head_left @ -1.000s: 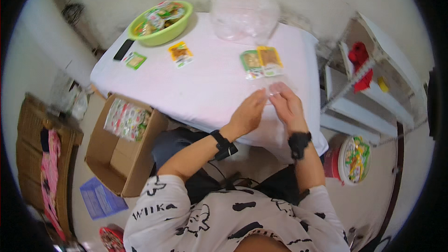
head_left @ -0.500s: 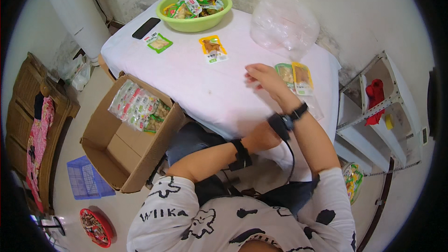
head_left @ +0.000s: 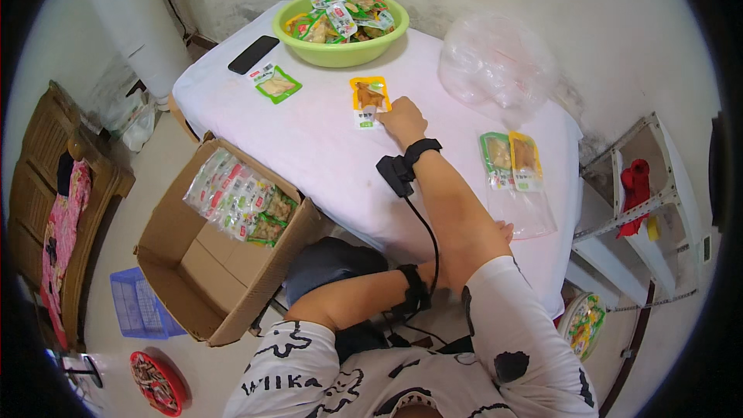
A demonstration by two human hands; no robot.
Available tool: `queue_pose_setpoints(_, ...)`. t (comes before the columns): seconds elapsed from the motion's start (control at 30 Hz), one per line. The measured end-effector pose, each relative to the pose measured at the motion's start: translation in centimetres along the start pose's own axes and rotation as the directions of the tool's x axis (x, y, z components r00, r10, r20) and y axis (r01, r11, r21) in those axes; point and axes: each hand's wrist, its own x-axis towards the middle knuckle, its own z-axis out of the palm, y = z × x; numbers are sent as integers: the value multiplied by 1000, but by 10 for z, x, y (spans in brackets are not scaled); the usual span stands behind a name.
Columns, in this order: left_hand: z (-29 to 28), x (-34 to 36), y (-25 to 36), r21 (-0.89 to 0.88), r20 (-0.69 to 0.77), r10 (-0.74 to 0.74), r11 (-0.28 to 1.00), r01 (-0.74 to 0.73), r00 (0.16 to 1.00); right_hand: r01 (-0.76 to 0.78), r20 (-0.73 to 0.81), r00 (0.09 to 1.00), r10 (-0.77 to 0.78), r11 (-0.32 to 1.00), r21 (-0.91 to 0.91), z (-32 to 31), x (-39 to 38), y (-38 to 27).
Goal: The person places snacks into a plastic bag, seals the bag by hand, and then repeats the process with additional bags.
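My right hand (head_left: 404, 121) reaches across the table, its curled fingers on the lower corner of a yellow-edged snack pouch (head_left: 370, 94). The pouch lies flat. My left forearm passes under the right one, which hides most of my left hand (head_left: 505, 231). Only some fingertips show, at the lower left edge of a clear plastic bag (head_left: 526, 217); their grip cannot be made out. At the top of that bag, a green-edged pouch (head_left: 498, 156) and another yellow pouch (head_left: 525, 156) lie side by side. A single green-edged pouch (head_left: 279, 85) lies farther left.
A light green basin (head_left: 340, 54) heaped with pouches stands at the back, beside a black phone (head_left: 254, 54). Crumpled clear plastic (head_left: 495, 62) rests at the back right. Left of the table is a cardboard box (head_left: 209, 263) with packed clear bags (head_left: 240, 197). A metal shelf (head_left: 619, 263) stands right.
My right hand has moved left and away from me, from near the paired pouches to the single yellow pouch. My left hand has shifted right, under the right forearm. The view has shifted slightly.
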Motion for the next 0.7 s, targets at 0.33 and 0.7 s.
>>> queue_pose_setpoints(0.33, 5, -10, -12, -219, -223, -161, 969, 112, 961, -280, 243, 960, 140, 421, 863, -7, -12, -3)
queue_pose_setpoints(0.7, -89, 29, 32, 158, 48, -18, 987, 10, 999, -201, 282, 919, -274, 289, 936, -149, -123, 110)
